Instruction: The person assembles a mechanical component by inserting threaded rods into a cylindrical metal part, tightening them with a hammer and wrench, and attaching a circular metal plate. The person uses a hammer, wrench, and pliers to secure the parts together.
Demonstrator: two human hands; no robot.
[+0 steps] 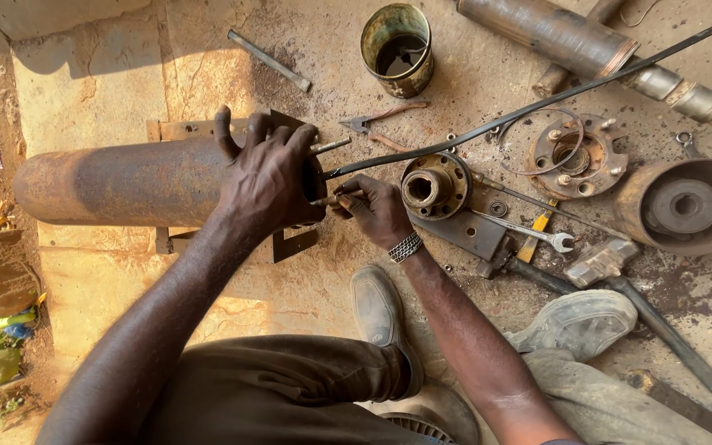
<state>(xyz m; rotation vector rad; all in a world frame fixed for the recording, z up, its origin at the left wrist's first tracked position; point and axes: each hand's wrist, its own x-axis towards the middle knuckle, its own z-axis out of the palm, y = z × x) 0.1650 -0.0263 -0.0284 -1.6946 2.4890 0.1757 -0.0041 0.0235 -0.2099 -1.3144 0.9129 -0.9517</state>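
Left hand (pixel 269 177), frame centre: fingers (pixel 278 132) draped over and clenched on the right end of a rusty steel cylinder (pixel 117 183), which lies across centre left on the concrete floor (pixel 100 91). Right hand (pixel 377 210), just beside it: fingers pinch a thin rod (pixel 335 199) at the cylinder's mouth. A black cable (pixel 537 105) runs from there to the upper right. Open floor only at upper left. Right half crowded: hub flange (pixel 434 186), spanner (pixel 529 234), pliers (pixel 381 124), tin can (pixel 397 49), brake drum (pixel 684 206).
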